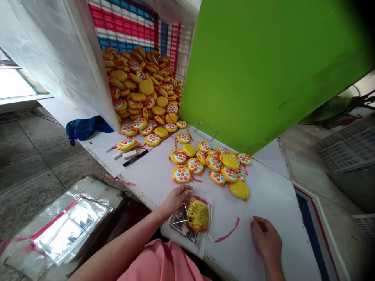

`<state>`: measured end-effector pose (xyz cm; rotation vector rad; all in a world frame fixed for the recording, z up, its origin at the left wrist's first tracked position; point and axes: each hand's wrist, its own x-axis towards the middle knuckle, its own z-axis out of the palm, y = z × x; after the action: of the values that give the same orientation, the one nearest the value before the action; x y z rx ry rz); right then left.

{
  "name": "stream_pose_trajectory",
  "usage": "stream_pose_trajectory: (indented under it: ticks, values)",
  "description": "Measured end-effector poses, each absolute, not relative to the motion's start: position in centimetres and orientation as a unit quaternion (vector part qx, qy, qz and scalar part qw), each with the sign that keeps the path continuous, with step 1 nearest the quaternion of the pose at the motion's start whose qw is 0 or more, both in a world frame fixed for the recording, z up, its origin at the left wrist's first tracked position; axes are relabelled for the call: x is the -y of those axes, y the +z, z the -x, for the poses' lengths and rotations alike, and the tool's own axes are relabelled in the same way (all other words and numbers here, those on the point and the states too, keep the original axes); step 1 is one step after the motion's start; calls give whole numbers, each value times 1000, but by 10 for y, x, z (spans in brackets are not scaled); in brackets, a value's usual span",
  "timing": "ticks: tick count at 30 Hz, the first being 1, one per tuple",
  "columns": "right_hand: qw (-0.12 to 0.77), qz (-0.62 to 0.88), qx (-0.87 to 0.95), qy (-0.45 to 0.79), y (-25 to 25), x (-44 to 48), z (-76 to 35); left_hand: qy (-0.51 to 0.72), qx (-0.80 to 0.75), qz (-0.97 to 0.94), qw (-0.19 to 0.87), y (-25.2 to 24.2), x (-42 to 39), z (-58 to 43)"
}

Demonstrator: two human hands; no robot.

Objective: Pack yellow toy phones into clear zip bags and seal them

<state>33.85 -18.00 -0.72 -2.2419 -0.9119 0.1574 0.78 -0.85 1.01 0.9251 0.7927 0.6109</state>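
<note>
My left hand point(177, 198) has its fingers closed on the upper left corner of a clear plastic bag point(210, 222). Inside the bag is a yellow round toy point(198, 214), its printed back facing up. Under the bag, partly covered, lie flat printed sheets or bags point(187, 234) at the table's near edge. To the right, my right hand point(268, 239) pinches a thin pink strip point(253, 236), slightly blurred, just above the table. Between the bag and that hand another pink strip point(227, 231) lies loose.
Several yellow toys with coloured buttons point(213, 163) lie on the white table point(275, 195); a big heap point(143, 89) spills from behind. A green panel point(263, 70) stands at the back. Pens point(135, 158) and blue cloth point(86, 127) lie left; clear bags point(73, 226) are stacked below.
</note>
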Motion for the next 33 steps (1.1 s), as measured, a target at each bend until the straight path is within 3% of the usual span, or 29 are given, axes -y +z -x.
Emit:
stream_pose_trajectory:
  ticks: [4, 9, 11, 16, 19, 24, 33]
  values:
    - [307, 836, 453, -20, -1, 183, -338, 254, -374, -436, 778, 17, 8, -6]
    - [361, 827, 392, -180, 22, 157, -314, 260, -365, -469, 761, 15, 8, -7]
    - [396, 800, 432, -130, 26, 140, -291, 266, -357, -459, 769, 14, 9, -6]
    - [435, 715, 486, 253, 24, 105, -227, 243, -334, -441, 796, 25, 11, -1]
    - [462, 657, 447, 393, 28, 97, -208, 236, -322, -443, 803, 35, 12, 1]
    - [496, 625, 407, 444, 42, 96, -206, 265, -333, -416, 803, 44, 11, 3]
    - [549, 638, 345, 415, 46, 108, -217, 261, -320, -337, 846, 52, 9, 6]
